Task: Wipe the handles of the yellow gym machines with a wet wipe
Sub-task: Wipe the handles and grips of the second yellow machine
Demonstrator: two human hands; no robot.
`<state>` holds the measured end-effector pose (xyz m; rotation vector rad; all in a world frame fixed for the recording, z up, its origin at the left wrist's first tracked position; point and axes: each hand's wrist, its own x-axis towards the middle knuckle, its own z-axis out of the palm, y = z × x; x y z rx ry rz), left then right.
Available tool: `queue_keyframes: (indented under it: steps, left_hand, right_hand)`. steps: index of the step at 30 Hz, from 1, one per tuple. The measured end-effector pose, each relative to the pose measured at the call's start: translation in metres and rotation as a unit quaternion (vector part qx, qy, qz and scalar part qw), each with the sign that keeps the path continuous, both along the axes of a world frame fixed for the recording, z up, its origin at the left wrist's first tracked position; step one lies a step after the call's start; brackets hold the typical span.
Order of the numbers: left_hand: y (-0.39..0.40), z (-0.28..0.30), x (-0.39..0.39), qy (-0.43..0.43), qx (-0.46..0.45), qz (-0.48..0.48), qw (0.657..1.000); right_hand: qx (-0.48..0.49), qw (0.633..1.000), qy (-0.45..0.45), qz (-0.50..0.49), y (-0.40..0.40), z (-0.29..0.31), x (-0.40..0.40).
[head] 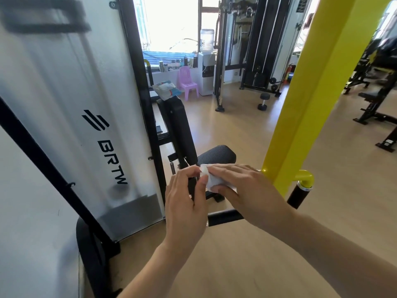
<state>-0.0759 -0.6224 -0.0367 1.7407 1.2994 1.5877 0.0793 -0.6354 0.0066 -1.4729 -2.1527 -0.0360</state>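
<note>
Wet wipe (211, 179), crumpled white, pinched between left hand (185, 201) and right hand (247, 190).

Wet wipe (211, 181) mostly covered by right hand (247, 190); black handle (225, 217) partly behind hands.

Pale wood-look flooring (247, 130) runs back to a bright window (169, 24) that floods the room with daylight. Beneath it stand a lilac plastic chair (187, 82) and a water dispenser (207, 61), with a black cable rack (257, 46) and a dumbbell (263, 101) nearby.
</note>
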Motion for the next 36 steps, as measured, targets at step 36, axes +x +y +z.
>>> queue_keyframes:
  steps: [36]
  left_hand:
    - [0.0, 0.009, -0.006, 0.012, 0.005, -0.018, 1.0]
  right_hand:
    - [0.018, 0.991, -0.128, 0.03, 0.017, 0.007, -0.008]
